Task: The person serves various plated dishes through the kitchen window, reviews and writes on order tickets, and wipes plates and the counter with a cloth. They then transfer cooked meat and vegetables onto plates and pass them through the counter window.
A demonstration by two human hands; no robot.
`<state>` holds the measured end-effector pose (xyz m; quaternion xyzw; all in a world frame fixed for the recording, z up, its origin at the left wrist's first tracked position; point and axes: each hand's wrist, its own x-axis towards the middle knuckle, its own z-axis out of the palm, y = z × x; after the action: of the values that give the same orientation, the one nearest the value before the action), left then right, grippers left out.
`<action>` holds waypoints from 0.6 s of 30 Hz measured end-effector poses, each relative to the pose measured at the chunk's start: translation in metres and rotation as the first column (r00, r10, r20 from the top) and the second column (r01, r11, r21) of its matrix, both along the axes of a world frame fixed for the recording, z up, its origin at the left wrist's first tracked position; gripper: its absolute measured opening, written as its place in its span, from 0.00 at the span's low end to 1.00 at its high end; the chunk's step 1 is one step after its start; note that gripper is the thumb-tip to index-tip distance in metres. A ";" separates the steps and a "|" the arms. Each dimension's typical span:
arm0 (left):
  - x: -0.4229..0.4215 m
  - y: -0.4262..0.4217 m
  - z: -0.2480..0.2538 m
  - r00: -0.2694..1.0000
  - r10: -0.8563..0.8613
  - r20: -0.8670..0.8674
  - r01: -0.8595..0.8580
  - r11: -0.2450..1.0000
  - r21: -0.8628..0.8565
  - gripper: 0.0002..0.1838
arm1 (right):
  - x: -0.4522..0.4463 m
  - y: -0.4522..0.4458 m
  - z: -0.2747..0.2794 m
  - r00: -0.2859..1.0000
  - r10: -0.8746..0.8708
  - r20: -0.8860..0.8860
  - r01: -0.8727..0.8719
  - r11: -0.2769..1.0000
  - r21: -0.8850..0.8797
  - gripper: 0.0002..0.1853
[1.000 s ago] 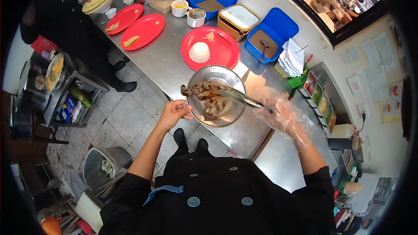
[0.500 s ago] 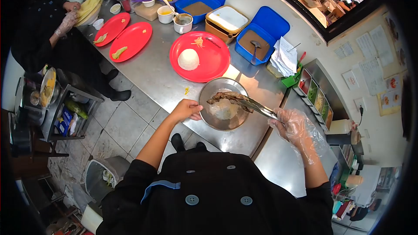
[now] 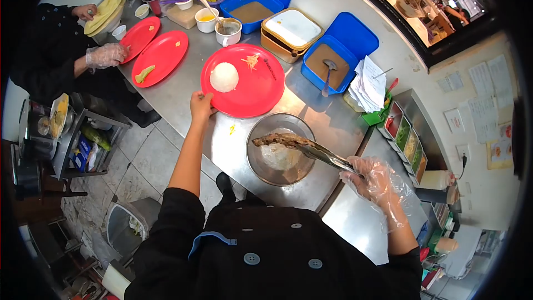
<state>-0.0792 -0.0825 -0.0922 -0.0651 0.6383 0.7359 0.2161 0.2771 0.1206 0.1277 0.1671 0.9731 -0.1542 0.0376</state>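
My right hand (image 3: 373, 180), in a clear plastic glove, is closed round metal tongs (image 3: 330, 158). Browned meat (image 3: 284, 140) is pinched in the tongs above a steel bowl (image 3: 252, 161). My left hand (image 3: 202, 105) is bare and grips the lower left rim of a red plate (image 3: 242, 101). That plate bears a white mound of rice (image 3: 224, 77) and a few pale shreds (image 3: 251, 61) near its upper edge.
A co-worker's gloved hand (image 3: 108, 55) touches one of two more red plates (image 3: 161, 71). Blue containers (image 3: 326, 81), a tan tub (image 3: 286, 54) and white cups (image 3: 206, 24) line the wall. Garnish trays (image 3: 401, 134) stand at the right.
My left hand has left the bowl's rim and taken hold of the red plate. The meat has been lifted in the tongs. The co-worker's gloved hand has moved onto a plate.
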 end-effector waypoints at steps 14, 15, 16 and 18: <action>0.008 -0.041 0.064 0.999 0.006 -0.053 0.018 0.894 0.447 0.10 | -0.132 0.019 0.045 0.945 0.155 -0.289 -0.188 0.978 -0.089 0.18; 0.008 -0.043 0.075 0.998 -0.019 -0.053 0.041 0.887 0.459 0.11 | -0.142 0.027 0.049 0.987 0.113 -0.113 -0.139 0.958 -0.249 0.17; 0.009 -0.046 0.084 0.998 -0.045 -0.053 0.064 0.879 0.472 0.11 | -0.150 0.035 0.052 0.993 0.094 0.071 -0.059 0.918 -0.392 0.17; 0.010 -0.051 0.098 0.997 -0.055 -0.050 0.072 0.880 0.469 0.11 | -0.157 0.051 0.054 0.985 0.164 0.055 -0.128 0.906 -0.403 0.18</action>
<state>-0.0689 -0.1330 0.0062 0.0229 0.4463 0.8623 0.2381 0.1205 0.1711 0.1819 0.0894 0.9285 -0.3381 0.1248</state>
